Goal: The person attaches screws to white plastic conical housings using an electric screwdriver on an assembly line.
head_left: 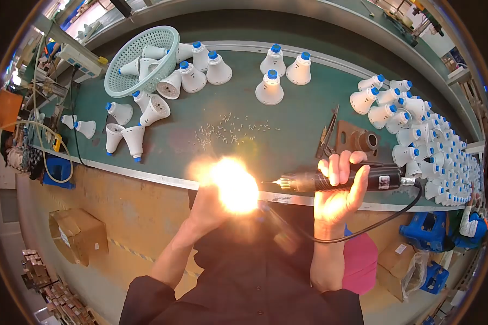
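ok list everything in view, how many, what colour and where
bench: one, green top, across the middle
cone-shaped housings: dozens, white, most with blue ends visible, left, back centre and crowded right
basket: one, pale green, back left, holding housings
small loose pieces: many, pale, bench centre
slim tools: at least two, dark, right of centre
block with round opening: one, brown, beside them
driver: one, black, in the right grip
cable: one, black, from the driver
cardboard boxes: at least two, brown, floor left and right
blue containers: at least three, low left and right
glare: one, white-orange, over the left grip, contents hidden
left grip: one, glare-lit
right grip: one, lit skin, around the driver
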Demonstrator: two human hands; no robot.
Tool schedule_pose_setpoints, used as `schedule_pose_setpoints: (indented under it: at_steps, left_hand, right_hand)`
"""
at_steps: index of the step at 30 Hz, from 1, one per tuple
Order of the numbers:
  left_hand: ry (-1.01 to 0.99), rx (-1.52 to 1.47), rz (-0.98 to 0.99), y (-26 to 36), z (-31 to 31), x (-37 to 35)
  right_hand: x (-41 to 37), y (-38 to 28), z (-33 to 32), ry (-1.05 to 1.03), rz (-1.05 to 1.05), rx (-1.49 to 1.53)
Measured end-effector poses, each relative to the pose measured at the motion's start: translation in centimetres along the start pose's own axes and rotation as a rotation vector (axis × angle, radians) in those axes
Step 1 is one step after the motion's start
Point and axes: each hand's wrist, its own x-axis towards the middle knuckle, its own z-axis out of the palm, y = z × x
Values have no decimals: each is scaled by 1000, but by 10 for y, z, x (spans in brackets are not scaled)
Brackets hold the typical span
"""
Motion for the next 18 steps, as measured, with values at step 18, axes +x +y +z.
schedule_pose_setpoints:
  at_steps: [18]
  left_hand:
    - [113,-186,-288,15,14,-39]
  right_hand:
    - [-1,-19,16,18,-8,204]
